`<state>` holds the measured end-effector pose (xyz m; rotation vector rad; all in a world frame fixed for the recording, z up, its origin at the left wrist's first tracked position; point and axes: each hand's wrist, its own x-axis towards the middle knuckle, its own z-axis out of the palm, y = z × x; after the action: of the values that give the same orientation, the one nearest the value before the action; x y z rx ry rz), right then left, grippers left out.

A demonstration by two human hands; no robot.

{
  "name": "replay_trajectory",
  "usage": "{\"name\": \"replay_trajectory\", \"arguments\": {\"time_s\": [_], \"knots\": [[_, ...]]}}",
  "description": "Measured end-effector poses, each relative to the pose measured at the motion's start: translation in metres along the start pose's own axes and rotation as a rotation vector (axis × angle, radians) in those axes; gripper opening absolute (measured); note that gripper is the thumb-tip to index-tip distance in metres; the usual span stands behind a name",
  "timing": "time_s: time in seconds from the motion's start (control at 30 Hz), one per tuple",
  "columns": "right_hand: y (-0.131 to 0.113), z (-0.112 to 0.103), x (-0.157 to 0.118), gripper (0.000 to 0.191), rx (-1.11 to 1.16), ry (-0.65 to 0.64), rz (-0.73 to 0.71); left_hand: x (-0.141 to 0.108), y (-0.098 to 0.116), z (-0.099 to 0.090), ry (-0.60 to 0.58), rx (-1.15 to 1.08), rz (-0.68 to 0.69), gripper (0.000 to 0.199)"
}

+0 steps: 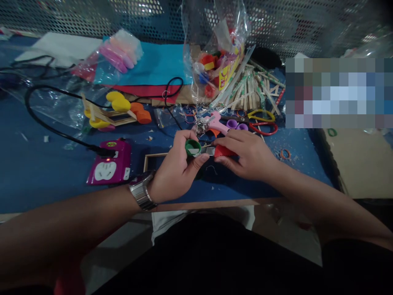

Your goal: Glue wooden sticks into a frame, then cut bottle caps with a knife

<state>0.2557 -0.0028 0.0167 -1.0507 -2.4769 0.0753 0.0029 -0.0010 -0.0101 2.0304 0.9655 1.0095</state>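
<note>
Two firm grips I watch over the near tabletop (227,191): left hand (173,172), fingers curled round a green cap (193,144); right hand (248,152), pinching a red tool (223,151). Overpressing could slip it leftward.

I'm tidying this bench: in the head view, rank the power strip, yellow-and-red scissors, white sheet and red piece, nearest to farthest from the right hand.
1. Red piece: held in the right hand.
2. Scissors: just beyond, slightly right.
3. Power strip: left, past the left hand.
4. White sheet: far left, at the back.
</note>
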Motion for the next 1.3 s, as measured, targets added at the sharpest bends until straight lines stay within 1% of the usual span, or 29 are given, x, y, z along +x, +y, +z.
{"name": "replay_trajectory", "arguments": {"time_s": [0.2,0.43,0.63,0.8,1.1,1.3], "knots": [[-0.0004,-0.0015,0.0002,0.048,0.004,0.007,0.008,0.0017,0.0024,-0.0026,-0.020,-0.002,-0.032,0.034],[0.0013,0.0000,0.0003,0.044,-0.005,0.043,0.006,0.0025,0.0022,-0.0005,0.005,-0.056,-0.011,0.030],[0.0014,0.0006,0.0010,0.040,-0.022,0.052,-0.017,0.0021,0.0018,-0.0014,-0.006,-0.041,-0.031,0.034],[0.0010,0.0009,0.0006,0.041,-0.010,0.045,-0.002,0.0020,0.0036,-0.0020,0.005,-0.028,-0.009,0.030],[0.0016,0.0003,0.0004,0.044,0.008,0.033,-0.013,0.0020,0.0045,-0.0027,-0.002,-0.012,0.008,0.030],[0.0024,0.0002,-0.0002,0.047,0.024,0.028,-0.012,0.0021,0.0065,-0.0035,-0.012,-0.009,0.023,0.025]]}}
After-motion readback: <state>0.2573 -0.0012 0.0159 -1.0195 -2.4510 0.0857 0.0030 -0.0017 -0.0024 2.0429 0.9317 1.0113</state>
